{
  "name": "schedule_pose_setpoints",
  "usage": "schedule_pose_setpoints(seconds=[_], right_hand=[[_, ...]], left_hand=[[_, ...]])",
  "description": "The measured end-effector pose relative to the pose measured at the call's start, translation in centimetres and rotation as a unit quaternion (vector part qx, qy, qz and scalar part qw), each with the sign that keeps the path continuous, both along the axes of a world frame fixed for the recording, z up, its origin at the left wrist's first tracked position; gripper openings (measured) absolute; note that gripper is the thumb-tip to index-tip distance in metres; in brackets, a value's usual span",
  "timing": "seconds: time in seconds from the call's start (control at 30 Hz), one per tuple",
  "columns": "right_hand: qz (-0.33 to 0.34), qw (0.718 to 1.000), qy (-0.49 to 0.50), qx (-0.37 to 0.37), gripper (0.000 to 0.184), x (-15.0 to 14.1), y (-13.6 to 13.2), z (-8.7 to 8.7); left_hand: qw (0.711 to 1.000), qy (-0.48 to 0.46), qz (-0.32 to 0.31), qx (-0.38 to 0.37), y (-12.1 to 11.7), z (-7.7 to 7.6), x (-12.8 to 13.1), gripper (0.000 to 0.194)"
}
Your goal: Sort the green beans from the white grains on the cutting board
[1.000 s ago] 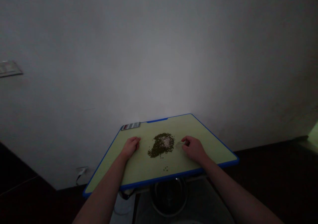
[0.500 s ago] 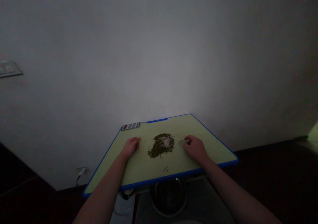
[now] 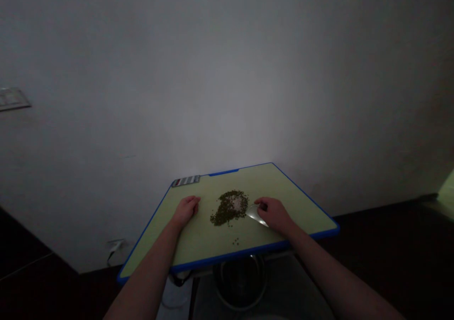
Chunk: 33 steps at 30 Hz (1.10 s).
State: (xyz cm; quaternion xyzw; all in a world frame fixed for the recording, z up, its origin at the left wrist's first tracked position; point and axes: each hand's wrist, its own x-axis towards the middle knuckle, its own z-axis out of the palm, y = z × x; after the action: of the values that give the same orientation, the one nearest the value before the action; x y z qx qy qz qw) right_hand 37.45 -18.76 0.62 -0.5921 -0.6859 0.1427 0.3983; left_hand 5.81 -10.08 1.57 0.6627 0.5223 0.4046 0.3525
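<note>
On a pale yellow folding table (image 3: 209, 249) with a blue edge lies a heap of small green beans (image 3: 224, 212), with a patch of whitish grains (image 3: 237, 203) in it. My left hand (image 3: 186, 210) rests, fingers curled together, to the left of the heap, and nothing shows in it. Right of the heap, my right hand (image 3: 275, 213) pinches a thin, shiny, see-through thing (image 3: 256, 214) between thumb and fingers. Its near edge reaches close to the beans. The dim light hides exactly what it is.
A phone (image 3: 186, 181) lies at the table's far left corner. Below the front edge stands a round metal bowl (image 3: 240, 287). A few loose beans (image 3: 236, 241) lie near the front. A wall (image 3: 227, 97) rises behind, with a plugged socket (image 3: 116, 245) low on the left.
My right hand has tilted the see-through thing, so a bright flat side now shows where a curved rim showed before. It has come slightly left towards the heap. My left hand stays still.
</note>
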Motion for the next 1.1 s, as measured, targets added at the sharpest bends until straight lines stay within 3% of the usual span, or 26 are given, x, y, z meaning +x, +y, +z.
schedule_pose_setpoints(seconds=[1.1], right_hand=[[0.208, 0.978, -0.021, -0.020, 0.033, -0.8, -2.0, 0.7]], left_hand=[[1.000, 0.004, 0.005, 0.002, 0.0, -0.1, 0.0, 0.038]])
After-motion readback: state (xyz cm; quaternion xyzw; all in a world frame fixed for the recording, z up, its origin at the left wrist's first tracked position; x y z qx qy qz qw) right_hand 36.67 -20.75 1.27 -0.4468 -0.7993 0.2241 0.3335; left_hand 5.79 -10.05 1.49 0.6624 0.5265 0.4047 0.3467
